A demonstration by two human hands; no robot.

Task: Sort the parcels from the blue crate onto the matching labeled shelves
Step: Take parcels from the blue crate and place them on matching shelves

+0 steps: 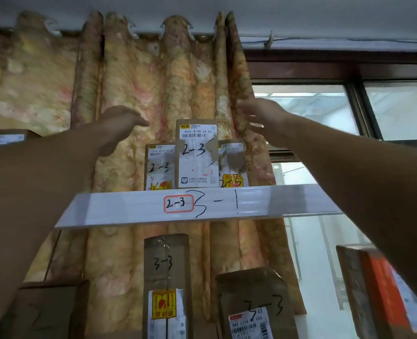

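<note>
- The tall parcel (196, 152), marked 2-3, stands upright on the shelf (129, 209), directly above the red-framed 2-3 label (178, 203). The marks match.
- Your left hand (122, 121) and right hand (261, 116) flank its top, fingers spread, holding nothing and clear of the box.
- Neighbour parcels stand close on the left (159, 167) and right (232, 165).
- Judgement: check that it sits steady, then lower both hands without brushing it.

Red-edged sticker (178, 203) on white shelf front (129, 209): "2-3"; hand-written "3-1" just beside. Mid box (196, 155) up top: "902F K188-24 83" + big "2-3". Left box (159, 167): "2-3". Tall box (164, 263) below: "3-3". Low right box (254, 302): "3-3".
</note>
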